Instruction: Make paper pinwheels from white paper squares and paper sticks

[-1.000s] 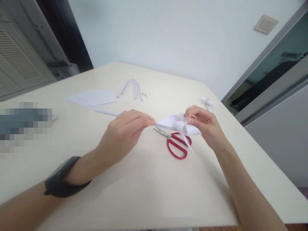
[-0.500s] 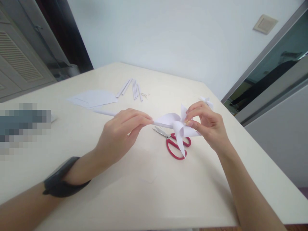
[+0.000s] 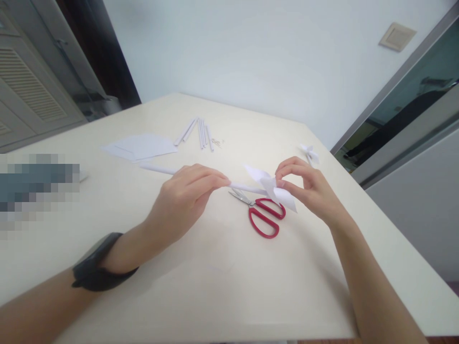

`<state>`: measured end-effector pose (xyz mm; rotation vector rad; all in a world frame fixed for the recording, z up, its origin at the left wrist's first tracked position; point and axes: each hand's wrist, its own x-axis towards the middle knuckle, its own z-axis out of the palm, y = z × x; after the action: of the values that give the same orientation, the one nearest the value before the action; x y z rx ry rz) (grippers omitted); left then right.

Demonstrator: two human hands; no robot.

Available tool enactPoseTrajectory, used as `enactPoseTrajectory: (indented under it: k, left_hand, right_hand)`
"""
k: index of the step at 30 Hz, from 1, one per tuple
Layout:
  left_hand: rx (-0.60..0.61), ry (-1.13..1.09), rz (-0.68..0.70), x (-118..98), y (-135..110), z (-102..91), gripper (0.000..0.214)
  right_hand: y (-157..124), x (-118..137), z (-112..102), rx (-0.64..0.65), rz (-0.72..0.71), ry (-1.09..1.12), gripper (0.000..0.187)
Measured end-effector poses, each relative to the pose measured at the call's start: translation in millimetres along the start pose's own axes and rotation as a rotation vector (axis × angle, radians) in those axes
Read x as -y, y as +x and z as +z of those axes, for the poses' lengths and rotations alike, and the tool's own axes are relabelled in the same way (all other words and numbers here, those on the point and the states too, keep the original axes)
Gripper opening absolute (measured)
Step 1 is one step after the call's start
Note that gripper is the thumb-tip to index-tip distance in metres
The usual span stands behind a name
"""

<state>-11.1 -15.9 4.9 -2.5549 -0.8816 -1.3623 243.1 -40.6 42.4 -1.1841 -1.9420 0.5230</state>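
Pinwheel (image 3: 269, 183), white paper, held above the table (image 3: 215, 301) between two hands, a little right of centre on my feed. Its middle sits near the right end of a rolled paper stick (image 3: 247, 187).

Right hand (image 3: 311, 188): thumb and fingers pinched at the pinwheel's middle; what lies under them I cannot tell. Left hand (image 3: 189, 193): gripping the stick, fingertips closed on it short of the paper blades (image 3: 286, 197), the other end poking out past the knuckles.

Step in hand, as I judge it: working the spot where blades and stick meet. The next move seems to me to call for a steady stick on the left and a light pinch on the right, sparing the curls.

Materials: blades thin, smooth, matt, curved and drawn to points; I expect them to crease easily. Stick slim and straight, likely stiffer for being rolled.

Close by: scissors (image 3: 252, 204) on the table, metal tips slightly parted, looped red handles.

Farther out: flat white sheets (image 3: 147, 147) overlap at the left; rolled tubes (image 3: 202, 134) lie near them, with tiny bits (image 3: 215, 142) alongside, too small for me to name. What looks like a second pinwheel (image 3: 311, 154) rests beyond the right hand. Plain, pale wall (image 3: 251, 57) behind.
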Motion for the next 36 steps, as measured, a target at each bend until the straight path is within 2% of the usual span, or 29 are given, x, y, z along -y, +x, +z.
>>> enactPoseTrajectory:
  k: [3, 7, 10, 13, 18, 21, 25, 36]
  left_hand:
    - [0.0, -0.012, 0.003, 0, 0, -0.1, 0.017]
    - [-0.003, -0.062, -0.034, -1, 0, -0.5, 0.018]
    - [0.007, -0.094, -0.089, -4, 2, -1.8, 0.02]
    - [-0.004, -0.117, -0.112, -5, 3, -3.1, 0.021]
    - [-0.005, -0.151, -0.122, -7, 2, -3.7, 0.019]
    - [0.008, -0.126, -0.124, -8, 1, -3.3, 0.016]
    - [0.021, -0.099, -0.127, -11, 0, -2.3, 0.014]
    - [0.071, -0.122, -0.145, -15, 0, -2.3, 0.014]
  right_hand:
    - [0, -8, 0, 0.038, 0.091, 0.179, 0.01]
    - [1, -16, 0, 0.164, 0.27, 0.443, 0.007]
    - [0, -18, 2, 0.22, 0.265, 0.55, 0.013]
    - [-2, -21, 6, 0.197, 0.241, 0.662, 0.015]
    - [-5, -31, 13, 0.072, 0.26, 0.763, 0.016]
    - [-6, -33, 17, 0.075, 0.265, 0.787, 0.019]
    - [-3, -30, 20, 0.042, 0.277, 0.809, 0.011]
    - [-6, -27, 18, 0.028, 0.297, 0.937, 0.007]
